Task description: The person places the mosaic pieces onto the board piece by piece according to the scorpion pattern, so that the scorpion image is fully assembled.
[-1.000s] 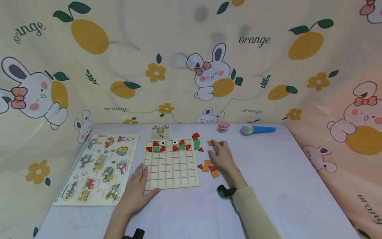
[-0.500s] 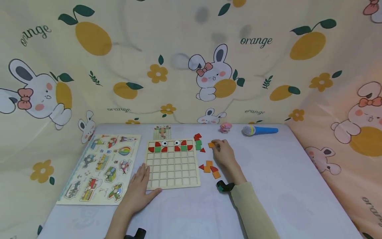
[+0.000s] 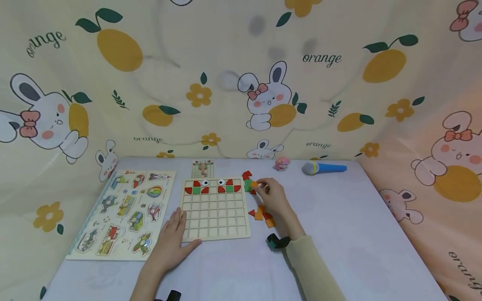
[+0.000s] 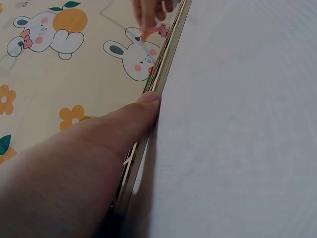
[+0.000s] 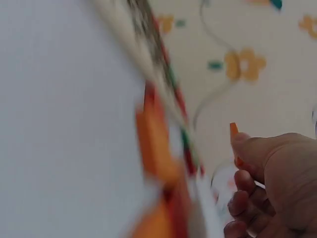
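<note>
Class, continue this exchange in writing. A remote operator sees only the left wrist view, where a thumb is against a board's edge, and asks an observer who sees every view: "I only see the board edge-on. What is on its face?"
Observer: Red pieces, green pieces and two eye pieces sit in the two far rows of the board.
Operator: Where is the left hand, apart from its thumb?
Observer: Its fingers lie at the board's left side.
Operator: The right hand is cut off at the top of my view. Is it over the board?
Observer: No, it pinches an orange piece off to the board's right.
</note>
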Action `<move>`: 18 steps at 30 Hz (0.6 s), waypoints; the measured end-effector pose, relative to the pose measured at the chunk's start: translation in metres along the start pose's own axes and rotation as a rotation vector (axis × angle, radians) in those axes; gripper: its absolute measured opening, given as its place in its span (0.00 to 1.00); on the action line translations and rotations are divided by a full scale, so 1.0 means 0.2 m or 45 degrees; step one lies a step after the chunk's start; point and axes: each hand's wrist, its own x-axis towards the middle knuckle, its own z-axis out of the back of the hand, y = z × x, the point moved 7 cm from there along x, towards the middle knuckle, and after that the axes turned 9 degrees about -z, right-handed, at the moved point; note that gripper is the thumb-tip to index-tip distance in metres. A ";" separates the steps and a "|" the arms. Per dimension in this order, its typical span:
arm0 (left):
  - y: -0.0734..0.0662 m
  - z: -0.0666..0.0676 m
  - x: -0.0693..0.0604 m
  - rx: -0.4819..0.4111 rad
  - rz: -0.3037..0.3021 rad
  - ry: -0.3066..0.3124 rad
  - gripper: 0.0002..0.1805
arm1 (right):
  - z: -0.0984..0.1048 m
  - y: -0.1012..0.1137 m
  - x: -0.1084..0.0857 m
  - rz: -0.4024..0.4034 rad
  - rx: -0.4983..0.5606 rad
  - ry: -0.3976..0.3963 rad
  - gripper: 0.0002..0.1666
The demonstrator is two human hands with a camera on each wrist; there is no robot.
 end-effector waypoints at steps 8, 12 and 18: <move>0.01 -0.01 -0.01 -0.009 -0.006 -0.007 0.60 | -0.28 0.32 -0.08 0.201 0.002 0.109 0.17; 0.01 -0.02 -0.02 0.013 -0.004 -0.001 0.60 | -0.44 0.42 -0.08 0.219 -0.047 0.178 0.17; 0.01 -0.01 0.00 -0.001 -0.016 -0.007 0.60 | -0.58 0.50 -0.06 0.207 -0.089 0.220 0.16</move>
